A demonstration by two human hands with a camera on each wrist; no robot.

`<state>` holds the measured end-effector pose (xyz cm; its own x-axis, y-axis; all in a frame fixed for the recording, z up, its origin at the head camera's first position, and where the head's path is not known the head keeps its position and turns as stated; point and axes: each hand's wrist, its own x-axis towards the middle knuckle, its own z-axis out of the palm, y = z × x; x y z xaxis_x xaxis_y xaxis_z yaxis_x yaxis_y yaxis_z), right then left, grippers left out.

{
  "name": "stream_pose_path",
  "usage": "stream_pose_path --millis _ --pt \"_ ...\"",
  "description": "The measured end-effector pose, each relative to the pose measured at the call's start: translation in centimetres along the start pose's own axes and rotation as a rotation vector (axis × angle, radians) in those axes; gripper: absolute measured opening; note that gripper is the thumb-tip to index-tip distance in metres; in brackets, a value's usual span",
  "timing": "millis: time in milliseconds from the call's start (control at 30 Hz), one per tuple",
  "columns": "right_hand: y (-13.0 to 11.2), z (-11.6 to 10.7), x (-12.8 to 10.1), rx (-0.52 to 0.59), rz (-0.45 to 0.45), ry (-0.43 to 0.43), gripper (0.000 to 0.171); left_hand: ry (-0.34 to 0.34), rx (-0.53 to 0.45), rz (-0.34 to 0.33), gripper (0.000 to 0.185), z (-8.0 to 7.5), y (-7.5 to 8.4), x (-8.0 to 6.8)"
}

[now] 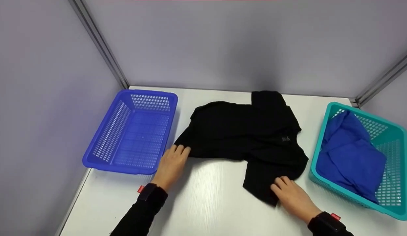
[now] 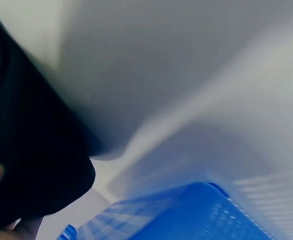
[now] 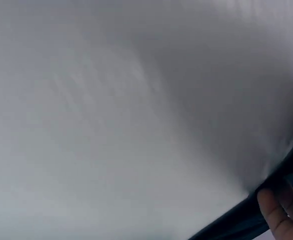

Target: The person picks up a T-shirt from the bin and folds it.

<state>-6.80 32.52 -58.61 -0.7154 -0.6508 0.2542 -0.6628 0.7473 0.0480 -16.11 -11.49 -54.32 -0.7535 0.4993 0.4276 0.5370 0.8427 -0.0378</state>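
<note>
Nearest the camera, the right hand lies low and right of centre in the head view, its fingers bent over the lower hem of a black garment and seemingly pinching the cloth, which the right wrist view bears out with fingertips against a dark edge. The left hand, lower left of centre, has its fingers pressed onto the garment's left corner, though whether they grip the fabric or only rest on it I cannot tell. The garment sprawls rumpled across the middle of the white table, one flap reaching toward the back edge. As I judge it, the risk lies in the uneven hold: a pull from the right could drag the whole piece sideways if the left corner slips free, and the bunched folds could trap a sleeve inside, giving a crooked lie. The cloth could also catch the rim of the teal basket at the right of the frame, which holds a blue cloth, or brush the blue basket at the left. Farther back, plain grey walls enclose the table, with metal corner posts running up at upper left and upper right.
</note>
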Motion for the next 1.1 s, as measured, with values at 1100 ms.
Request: stream_pose_path --millis 1100 --pt "3.4 -10.6 0.0 1.091 0.762 0.341 0.014 0.040 -0.401 -0.030 0.015 -3.2 -1.9 -4.2"
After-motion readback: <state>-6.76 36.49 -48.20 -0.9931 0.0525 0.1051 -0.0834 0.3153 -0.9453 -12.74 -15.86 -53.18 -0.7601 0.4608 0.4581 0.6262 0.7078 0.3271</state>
